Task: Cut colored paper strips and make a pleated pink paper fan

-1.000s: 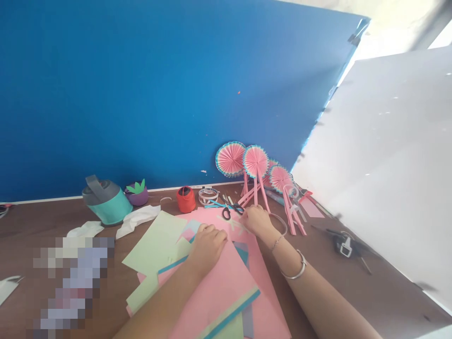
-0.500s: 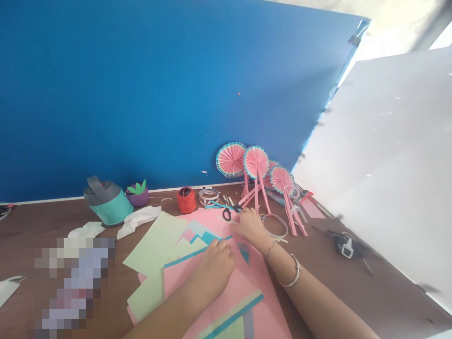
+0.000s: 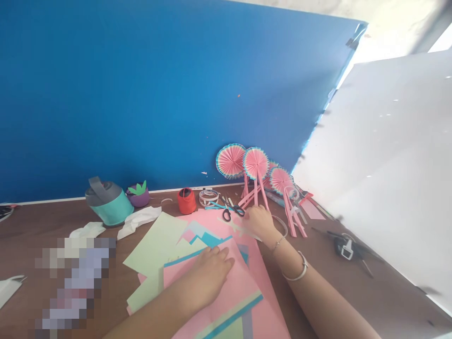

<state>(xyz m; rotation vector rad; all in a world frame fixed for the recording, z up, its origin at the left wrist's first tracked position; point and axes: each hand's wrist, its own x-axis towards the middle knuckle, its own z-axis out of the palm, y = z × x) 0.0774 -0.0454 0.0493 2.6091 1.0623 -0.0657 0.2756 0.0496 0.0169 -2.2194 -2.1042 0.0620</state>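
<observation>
My left hand (image 3: 209,275) lies on a pink sheet (image 3: 243,275) edged at both ends with blue and pale green strips. Its fingers rest on the paper, holding nothing. Past the sheet's far edge, my right hand (image 3: 260,221) has its fingers curled down beside thin pale paper strips (image 3: 240,227); what is under the fingertips is hidden. Just right of that hand, a tape ring (image 3: 282,225) is partly covered by it. Black-handled scissors (image 3: 227,215) lie to its left. Under the sheet are larger pink paper and pale green sheets (image 3: 155,240).
Pink pleated paper fans (image 3: 256,163) with long handles lean by the blue wall. A red spool (image 3: 186,201), a tape roll (image 3: 208,197), a teal-and-grey container (image 3: 110,202) and a purple pot (image 3: 138,194) stand along the back. At right lies a dark glue gun (image 3: 346,247).
My right hand has moved right, off the sheet's far edge toward the tape ring, uncovering pale strips. My left hand has slid slightly toward me and left, its fingers lying flatter.
</observation>
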